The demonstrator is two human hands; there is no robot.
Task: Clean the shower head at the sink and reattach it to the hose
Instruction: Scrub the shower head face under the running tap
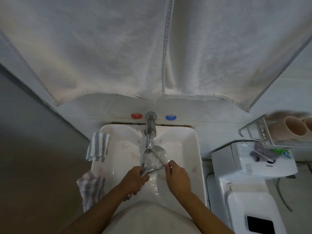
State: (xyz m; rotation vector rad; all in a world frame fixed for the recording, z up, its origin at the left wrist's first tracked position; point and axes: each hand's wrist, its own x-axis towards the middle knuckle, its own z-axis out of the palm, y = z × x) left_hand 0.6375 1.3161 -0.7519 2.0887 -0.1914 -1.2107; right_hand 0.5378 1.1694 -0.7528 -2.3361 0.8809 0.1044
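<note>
Shower head [154, 157] held face-up under tap [150, 130] by left hand [135, 180], closed on handle, so brush [159, 157], pinched in right hand [177, 178], can scrub nozzles w/ water.

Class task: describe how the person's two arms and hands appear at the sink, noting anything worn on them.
Both forearms are bare, with no sleeves in view as far as the frame's lower edge. The left hand and right hand wear no gloves. No watch, bracelet or ring shows on either wrist or on the fingers that can be seen, though the dim light hides fine detail.
</note>
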